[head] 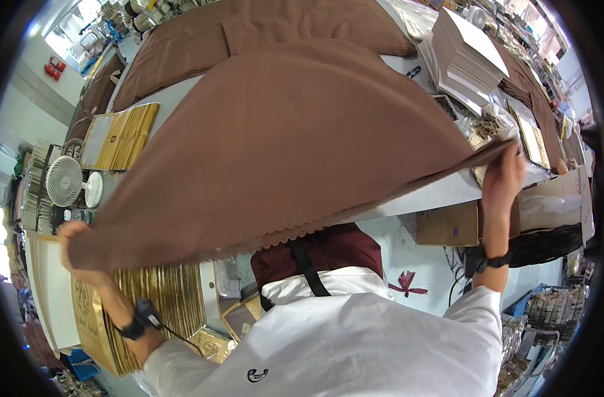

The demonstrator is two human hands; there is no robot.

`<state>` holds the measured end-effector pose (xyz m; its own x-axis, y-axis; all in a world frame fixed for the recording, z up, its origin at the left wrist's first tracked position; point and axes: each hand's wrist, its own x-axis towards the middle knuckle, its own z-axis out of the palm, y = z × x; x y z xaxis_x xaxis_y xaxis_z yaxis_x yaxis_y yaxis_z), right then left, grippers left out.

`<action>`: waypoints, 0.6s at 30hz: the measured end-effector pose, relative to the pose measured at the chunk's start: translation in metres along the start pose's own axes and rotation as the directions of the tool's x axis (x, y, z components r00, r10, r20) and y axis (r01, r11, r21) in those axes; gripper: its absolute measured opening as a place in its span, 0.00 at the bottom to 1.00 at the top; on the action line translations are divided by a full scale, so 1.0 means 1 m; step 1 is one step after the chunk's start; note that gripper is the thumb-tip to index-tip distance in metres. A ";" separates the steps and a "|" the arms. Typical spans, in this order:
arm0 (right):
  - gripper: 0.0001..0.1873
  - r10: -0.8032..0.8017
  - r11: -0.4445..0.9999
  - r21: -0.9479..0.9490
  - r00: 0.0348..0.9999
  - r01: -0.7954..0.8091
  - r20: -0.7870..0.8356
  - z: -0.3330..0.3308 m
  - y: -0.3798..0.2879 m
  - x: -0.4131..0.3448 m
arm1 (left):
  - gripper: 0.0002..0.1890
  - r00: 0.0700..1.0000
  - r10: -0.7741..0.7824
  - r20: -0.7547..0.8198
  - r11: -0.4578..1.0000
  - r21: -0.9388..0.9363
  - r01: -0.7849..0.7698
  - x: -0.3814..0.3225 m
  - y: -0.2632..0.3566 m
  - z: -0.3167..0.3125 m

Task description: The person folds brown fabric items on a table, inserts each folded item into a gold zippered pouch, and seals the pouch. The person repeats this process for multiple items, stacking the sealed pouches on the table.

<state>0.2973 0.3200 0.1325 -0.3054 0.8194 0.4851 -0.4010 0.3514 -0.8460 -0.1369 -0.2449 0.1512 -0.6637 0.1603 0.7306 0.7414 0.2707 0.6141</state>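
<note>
A large brown cloth [302, 134] with a scalloped, pierced lower edge stretches between my two hands, over the table and partly above my lap. My left hand [81, 253] grips its left corner, blurred, at the table's near left. At the right my right hand [503, 178] holds the other corner, raised near a bag of small brown items. Behind it, a stack of folded brown cloth [182, 54] lies across the far side of the table [426, 196]. The cloth hides much of the tabletop.
Gold packets [118, 139] and a white fan [66, 181] stand at the left. More gold bags [158, 297] fill a container by my left arm. White card sheets [468, 54] are piled far right. Cardboard boxes [448, 223] sit below the table's right edge.
</note>
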 end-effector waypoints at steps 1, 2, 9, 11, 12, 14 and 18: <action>0.13 0.112 0.991 -0.066 0.993 -0.115 -0.049 -0.011 0.013 -0.021 | 0.05 0.997 -0.013 0.080 0.997 0.071 0.007 -0.023 -0.004 0.007; 0.13 0.183 0.954 -0.260 0.979 -0.153 0.095 -0.022 0.020 -0.039 | 0.07 0.938 -0.199 0.283 0.977 -0.021 0.214 -0.039 -0.006 0.007; 0.21 0.748 0.637 -0.758 0.346 -0.137 0.566 -0.033 0.056 -0.062 | 0.28 0.302 -0.567 0.766 0.752 0.332 0.569 -0.082 -0.032 0.023; 0.21 0.722 0.648 -0.759 0.373 -0.068 0.583 -0.022 0.074 -0.043 | 0.26 0.387 -0.592 0.707 0.781 0.385 0.491 -0.070 -0.067 0.045; 0.21 0.750 0.600 -0.783 0.459 -0.166 0.477 -0.014 0.092 -0.028 | 0.27 0.464 -0.657 0.594 0.746 0.422 0.515 -0.063 -0.091 0.067; 0.22 0.642 0.505 -0.862 0.685 -0.040 0.344 0.005 0.141 0.013 | 0.30 0.503 -0.722 0.475 0.688 0.415 0.595 -0.040 -0.130 0.104; 0.32 0.370 0.412 -0.910 0.903 0.050 0.218 0.042 0.248 0.097 | 0.30 0.485 -0.738 0.469 0.670 0.424 0.609 0.008 -0.179 0.182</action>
<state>0.1322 0.4672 -0.0208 -0.6120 0.7715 0.1737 0.6049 0.5982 -0.5255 -0.2929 -0.1193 -0.0070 -0.9157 0.3233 -0.2386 0.0504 0.6817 0.7299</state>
